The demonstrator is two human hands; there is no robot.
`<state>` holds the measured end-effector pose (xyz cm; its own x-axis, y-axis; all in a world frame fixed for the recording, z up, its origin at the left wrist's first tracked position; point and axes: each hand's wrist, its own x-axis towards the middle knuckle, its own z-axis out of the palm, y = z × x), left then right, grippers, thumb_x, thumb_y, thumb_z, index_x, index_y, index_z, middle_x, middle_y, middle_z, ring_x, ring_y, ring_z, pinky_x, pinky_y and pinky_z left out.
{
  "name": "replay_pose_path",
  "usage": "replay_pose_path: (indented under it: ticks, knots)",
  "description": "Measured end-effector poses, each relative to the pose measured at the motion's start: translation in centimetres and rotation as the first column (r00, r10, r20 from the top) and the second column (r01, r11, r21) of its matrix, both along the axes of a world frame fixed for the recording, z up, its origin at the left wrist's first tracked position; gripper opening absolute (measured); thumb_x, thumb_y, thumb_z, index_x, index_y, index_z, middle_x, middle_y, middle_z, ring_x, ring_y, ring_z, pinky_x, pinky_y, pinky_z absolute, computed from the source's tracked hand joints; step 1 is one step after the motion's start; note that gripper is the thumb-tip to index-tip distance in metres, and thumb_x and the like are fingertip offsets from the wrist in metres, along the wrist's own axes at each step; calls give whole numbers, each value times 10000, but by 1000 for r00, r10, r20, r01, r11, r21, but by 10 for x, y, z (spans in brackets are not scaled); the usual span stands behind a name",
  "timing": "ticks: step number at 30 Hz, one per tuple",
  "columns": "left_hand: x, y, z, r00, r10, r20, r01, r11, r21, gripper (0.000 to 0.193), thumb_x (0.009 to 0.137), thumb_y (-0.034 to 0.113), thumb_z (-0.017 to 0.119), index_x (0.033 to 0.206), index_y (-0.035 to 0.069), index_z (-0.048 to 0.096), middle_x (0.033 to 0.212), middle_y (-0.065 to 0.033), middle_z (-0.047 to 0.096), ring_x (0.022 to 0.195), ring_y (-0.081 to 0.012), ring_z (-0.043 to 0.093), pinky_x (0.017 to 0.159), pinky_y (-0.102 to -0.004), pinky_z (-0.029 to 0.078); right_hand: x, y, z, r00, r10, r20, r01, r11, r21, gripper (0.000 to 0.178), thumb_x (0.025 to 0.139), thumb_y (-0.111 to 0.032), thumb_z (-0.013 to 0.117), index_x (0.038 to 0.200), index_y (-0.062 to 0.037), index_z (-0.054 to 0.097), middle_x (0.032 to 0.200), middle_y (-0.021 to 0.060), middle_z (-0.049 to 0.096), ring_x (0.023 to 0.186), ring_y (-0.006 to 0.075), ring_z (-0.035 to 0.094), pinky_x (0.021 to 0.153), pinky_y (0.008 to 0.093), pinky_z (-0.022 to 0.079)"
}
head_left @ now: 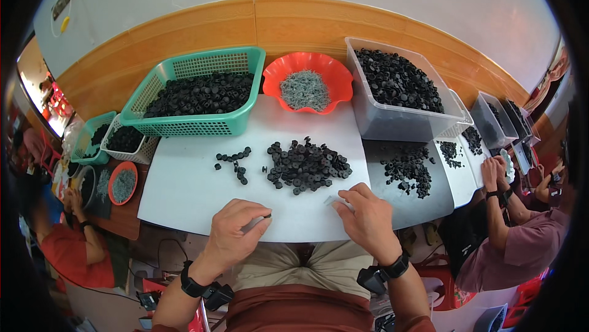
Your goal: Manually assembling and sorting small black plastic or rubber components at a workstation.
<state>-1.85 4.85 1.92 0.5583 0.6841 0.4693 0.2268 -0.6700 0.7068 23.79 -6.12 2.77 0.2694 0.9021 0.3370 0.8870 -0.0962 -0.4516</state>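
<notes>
My left hand (236, 229) is over the near edge of the white table, thumb and forefinger pinched on a small black plastic part (268, 215). Opposite it, my right hand (367, 216) is closed with thumb and forefinger bent together. A pale smear shows by those fingertips, too blurred to name. Beyond my hands lies a heap of round black plastic parts (307, 166), with a small scatter of similar black parts (236, 161) to its left. A red scalloped bowl (340, 86) behind the heap holds thin grey metal pieces, perhaps screws.
A green basket (184, 126) and a clear plastic bin (399, 124), both full of black parts, flank the bowl. Smaller black parts (410, 171) lie on a dark sheet at right. People sit working on both sides, the left one near an orange bowl (124, 166).
</notes>
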Motion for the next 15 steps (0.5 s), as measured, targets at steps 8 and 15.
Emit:
replay_pose_path:
  ticks: [8, 15]
  knots:
    - [8, -5, -3, 999, -27, 26, 29, 998, -61, 163, 831, 21, 783, 992, 29, 758, 974, -108, 758, 883, -251, 704, 779, -332, 552, -7, 8, 1, 999, -39, 26, 42, 992, -119, 196, 905, -225, 739, 1031, -80, 773, 969, 64, 698, 754, 315, 698, 676, 423, 544]
    - [13, -6, -6, 997, -54, 48, 57, 997, -60, 163, 829, 27, 784, 989, 46, 758, 974, -106, 755, 880, -267, 704, 773, -353, 568, -4, 8, -7, 996, 67, 63, -61, 994, -85, 118, 958, -180, 660, 970, -76, 715, 968, 74, 651, 707, 333, 686, 624, 460, 532]
